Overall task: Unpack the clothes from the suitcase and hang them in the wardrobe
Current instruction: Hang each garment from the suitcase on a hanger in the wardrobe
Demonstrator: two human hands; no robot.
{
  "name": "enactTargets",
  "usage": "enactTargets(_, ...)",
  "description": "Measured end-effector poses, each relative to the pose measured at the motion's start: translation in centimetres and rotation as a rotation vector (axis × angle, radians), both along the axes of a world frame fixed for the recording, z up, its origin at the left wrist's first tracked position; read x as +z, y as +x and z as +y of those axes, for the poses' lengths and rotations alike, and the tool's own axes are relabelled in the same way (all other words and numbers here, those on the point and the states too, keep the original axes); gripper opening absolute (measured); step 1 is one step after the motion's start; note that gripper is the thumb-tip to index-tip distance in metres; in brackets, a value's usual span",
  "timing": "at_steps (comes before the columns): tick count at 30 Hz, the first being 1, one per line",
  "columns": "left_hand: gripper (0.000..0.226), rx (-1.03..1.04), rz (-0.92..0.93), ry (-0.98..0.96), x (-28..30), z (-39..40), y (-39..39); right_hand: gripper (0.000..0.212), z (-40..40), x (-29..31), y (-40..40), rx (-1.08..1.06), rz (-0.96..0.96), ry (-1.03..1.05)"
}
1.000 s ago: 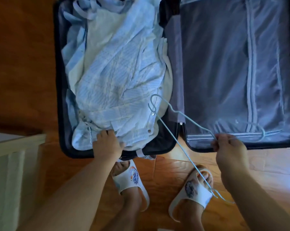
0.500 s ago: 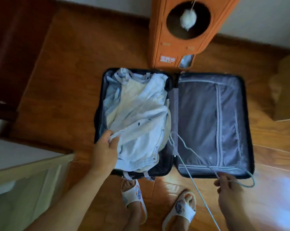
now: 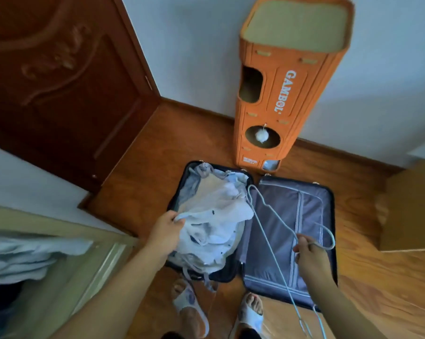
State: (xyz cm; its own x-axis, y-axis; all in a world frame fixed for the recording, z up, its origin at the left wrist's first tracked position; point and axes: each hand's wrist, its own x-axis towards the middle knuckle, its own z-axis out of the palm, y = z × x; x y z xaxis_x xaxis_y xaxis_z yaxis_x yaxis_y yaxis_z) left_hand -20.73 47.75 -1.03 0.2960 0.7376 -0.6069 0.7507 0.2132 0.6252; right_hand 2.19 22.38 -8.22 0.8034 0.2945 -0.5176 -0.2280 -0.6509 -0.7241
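Note:
An open dark suitcase (image 3: pixel 328 204) lies flat on the wooden floor. Its left half holds a heap of pale blue and white clothes (image 3: pixel 213 204). My left hand (image 3: pixel 166 227) grips the edge of a light blue garment (image 3: pixel 206 233) and has it partly raised out of the heap. My right hand (image 3: pixel 309 253) holds a thin light blue wire hanger (image 3: pixel 267 231) over the grey lined right half, the hook pointing toward the clothes. A wardrobe edge (image 3: pixel 84 260) with folded pale cloth inside shows at the lower left.
An orange cardboard cat tower (image 3: pixel 287 94) stands against the white wall behind the suitcase. A dark carved wooden door (image 3: pixel 60 94) is at the left. A brown cardboard box (image 3: pixel 411 211) sits at the right. My feet in white slippers (image 3: pixel 191 307) stand at the suitcase's near edge.
The view has risen and pulled back from the suitcase. My left hand has lifted the light blue garment up from the heap. My right hand has raised the hanger over the right half.

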Motion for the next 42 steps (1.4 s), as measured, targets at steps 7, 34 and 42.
enactTargets(7, 0.015, 0.168, -0.068, 0.077, 5.8, -5.1, -1.2, 0.029, -2.9, 5.0, 3.5, 0.054, 0.033, 0.059)
enactTargets(34, 0.009, -0.003, -0.615, 0.794, 48.6, -0.6, -4.4, 0.023, 18.9, 48.2, -11.2, 0.725, -0.534, 0.899)
enactTargets(42, 0.037, -0.196, -0.481, 0.352, 30.1, -2.0, -9.7, 0.018, 17.8, 51.5, -11.3, 0.645, -0.455, 0.879)
